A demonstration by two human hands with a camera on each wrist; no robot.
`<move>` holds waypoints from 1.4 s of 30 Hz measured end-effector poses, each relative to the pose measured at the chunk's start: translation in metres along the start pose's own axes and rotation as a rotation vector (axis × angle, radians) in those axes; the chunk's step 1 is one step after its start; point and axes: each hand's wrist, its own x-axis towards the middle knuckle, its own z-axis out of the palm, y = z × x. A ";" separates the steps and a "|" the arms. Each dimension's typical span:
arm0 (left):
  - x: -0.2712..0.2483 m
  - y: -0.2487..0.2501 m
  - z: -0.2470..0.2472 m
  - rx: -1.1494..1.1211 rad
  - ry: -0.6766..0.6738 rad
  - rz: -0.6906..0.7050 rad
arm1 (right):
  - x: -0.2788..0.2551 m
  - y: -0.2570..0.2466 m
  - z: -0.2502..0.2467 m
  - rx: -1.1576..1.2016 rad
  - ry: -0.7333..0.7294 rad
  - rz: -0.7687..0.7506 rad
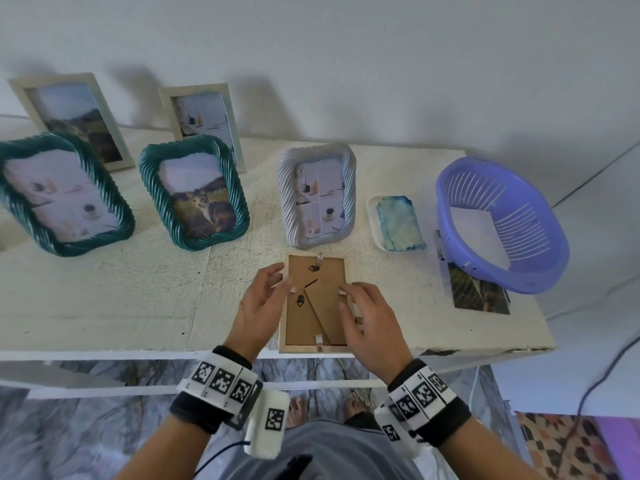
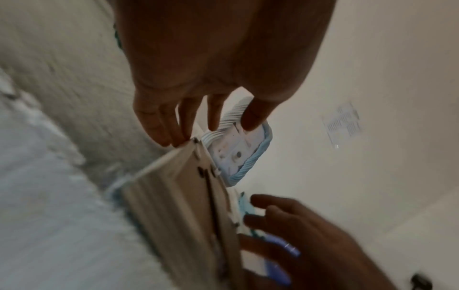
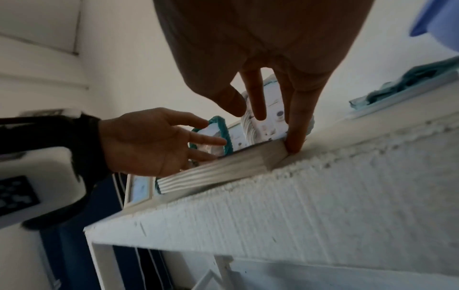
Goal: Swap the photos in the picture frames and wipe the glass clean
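1. A pale wooden frame [image 1: 316, 303] lies face down at the front edge of the table [image 1: 104, 306], its brown backing board turned up, with small white tabs along its inner edges.
2. My left hand [image 1: 258, 308] is at the frame's left side, fingers straight and spread; the left wrist view shows 2 fingertips [image 2: 171, 140] touching the frame's far left corner. It grips nothing.
3. My right hand [image 1: 369, 318] lies over the frame's right side, fingers loosely extended; the right wrist view shows 1 fingertip [image 3: 295, 145] pressed against the frame's far right corner where it meets the table. It holds nothing either.
4. Just behind the flat frame stands a grey ribbed frame [image 1: 317, 195] with a 4-panel photo.
5. Toward the left edge stand 2 green ribbed frames; the nearer one [image 1: 194, 192] shows a cat, the other [image 1: 60, 194] pale still-life pictures.
6. Along the back edge, against the wall, stand 2 plain pale frames [image 1: 204, 123].
7. Right of the grey frame, a folded blue-green cloth [image 1: 401, 223] lies in a white tray [image 1: 374, 216].
8. Near the right edge sits a purple basket [image 1: 502, 223], with a loose photo [image 1: 476, 289] partly under its front.
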 end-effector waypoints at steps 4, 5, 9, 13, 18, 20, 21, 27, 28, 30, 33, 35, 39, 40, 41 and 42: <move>-0.003 0.028 0.005 -0.320 0.128 -0.051 | 0.009 -0.005 -0.016 0.167 -0.026 0.108; -0.005 0.035 0.007 -0.362 0.129 -0.042 | 0.010 -0.008 -0.023 0.224 -0.061 0.161; -0.006 0.052 0.021 -0.499 -0.016 0.012 | 0.015 -0.015 -0.053 0.498 -0.078 0.324; 0.000 0.046 0.038 -0.330 -0.131 0.060 | 0.015 -0.015 -0.080 0.510 -0.059 0.347; 0.013 0.018 0.051 -0.028 -0.162 -0.001 | 0.015 -0.001 -0.093 0.477 -0.006 0.413; 0.017 0.011 0.055 0.010 -0.161 -0.029 | 0.015 0.005 -0.092 0.528 0.012 0.436; 0.018 0.011 0.057 -0.017 -0.159 -0.043 | 0.015 0.007 -0.091 0.588 0.025 0.456; 0.017 0.022 0.058 -0.417 -0.091 -0.081 | 0.022 -0.011 -0.087 1.113 -0.039 0.570; 0.017 0.024 0.055 -0.442 -0.060 -0.077 | 0.026 -0.014 -0.087 1.079 -0.064 0.561; 0.018 0.024 0.048 -0.429 -0.009 -0.043 | 0.039 -0.013 -0.088 0.792 -0.090 0.490; 0.017 0.025 0.035 -0.359 0.026 0.014 | 0.079 0.011 -0.090 0.027 -0.013 0.197; 0.015 0.025 0.028 -0.312 0.030 0.048 | 0.110 0.024 -0.089 -0.301 0.059 0.120; 0.011 0.022 0.019 -0.287 0.017 0.098 | 0.156 0.037 -0.080 -0.626 -0.007 0.300; 0.011 0.019 0.017 -0.282 0.001 0.096 | 0.161 0.039 -0.077 -0.685 -0.031 0.347; 0.012 0.016 0.016 -0.292 -0.004 0.097 | 0.165 0.042 -0.074 -0.723 -0.044 0.386; 0.011 0.015 0.014 -0.301 -0.011 0.094 | 0.168 0.045 -0.071 -0.738 -0.043 0.419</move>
